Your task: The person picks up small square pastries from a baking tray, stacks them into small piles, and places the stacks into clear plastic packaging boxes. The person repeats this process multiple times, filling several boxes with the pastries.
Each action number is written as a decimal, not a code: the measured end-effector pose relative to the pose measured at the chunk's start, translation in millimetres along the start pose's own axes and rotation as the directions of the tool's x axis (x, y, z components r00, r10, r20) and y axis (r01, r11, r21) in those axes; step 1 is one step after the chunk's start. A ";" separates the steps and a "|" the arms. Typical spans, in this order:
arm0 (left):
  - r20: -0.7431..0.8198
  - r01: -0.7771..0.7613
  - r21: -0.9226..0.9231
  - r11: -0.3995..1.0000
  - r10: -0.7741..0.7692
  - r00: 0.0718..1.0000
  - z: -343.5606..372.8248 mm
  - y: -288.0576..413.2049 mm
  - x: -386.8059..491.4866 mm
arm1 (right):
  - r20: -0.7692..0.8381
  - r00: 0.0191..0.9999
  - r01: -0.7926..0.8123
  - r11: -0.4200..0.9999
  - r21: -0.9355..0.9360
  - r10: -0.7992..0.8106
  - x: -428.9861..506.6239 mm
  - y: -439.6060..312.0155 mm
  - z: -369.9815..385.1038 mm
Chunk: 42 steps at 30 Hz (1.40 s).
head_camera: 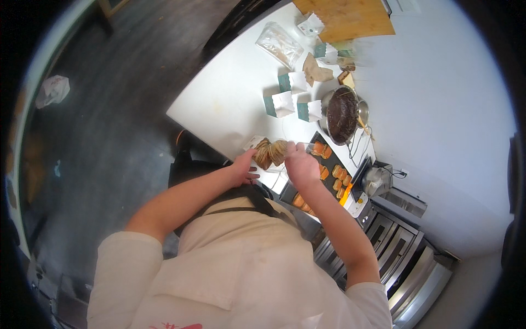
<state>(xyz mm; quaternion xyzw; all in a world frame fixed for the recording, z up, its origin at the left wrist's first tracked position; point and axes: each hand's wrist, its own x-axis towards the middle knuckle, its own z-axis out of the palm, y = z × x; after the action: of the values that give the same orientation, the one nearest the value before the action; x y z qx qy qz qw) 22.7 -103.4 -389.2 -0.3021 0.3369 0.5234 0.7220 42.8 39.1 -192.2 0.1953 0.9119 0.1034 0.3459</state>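
Observation:
Two round, layered golden-brown pastries [270, 153] lie side by side between my hands, near the front corner of the white worktop [230, 86]. My left hand [245, 167] is at their left edge, its thumb against the pastry and its other fingers spread below. My right hand [301, 164] is closed around something clear, perhaps plastic film or a bag, at their right side; its exact form cannot be told. A white printed carton or packet [254, 142] sits behind the pastries. Right of my right hand, a dark baking tray [333, 161] holds several baked pastries.
Several green and white paper boxes [280, 104] stand farther back. A steel bowl of dark filling [342, 115] is near the wall. Beyond are a clear plastic bag [280, 44], brown paper [316, 70] and a wooden board [349, 18]. A deck oven [394, 246] stands at the lower right.

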 end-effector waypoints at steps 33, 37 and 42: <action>0.131 -0.085 -0.309 0.947 0.131 0.983 2.2 -19.7 -1.0 | 0.299 0.878 0.095 0.748 0.657 -0.374 -3.5 26.1 -4.5; 0.168 -0.082 -0.275 0.958 0.132 0.977 1.3 -21.4 1.3 | 0.280 0.860 0.138 0.724 0.676 -0.426 -4.3 29.7 2.5; 0.191 -0.058 -0.356 0.933 0.134 0.972 0.1 -24.9 13.1 | 0.245 0.862 0.158 0.694 0.702 -0.444 -10.5 25.7 -3.5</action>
<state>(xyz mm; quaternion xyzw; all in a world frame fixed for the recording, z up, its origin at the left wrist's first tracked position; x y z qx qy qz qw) 49.5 -102.8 -397.6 -0.3505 0.1742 0.6388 0.6624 54.9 57.7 -175.1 0.1658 0.8181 -0.3268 0.4431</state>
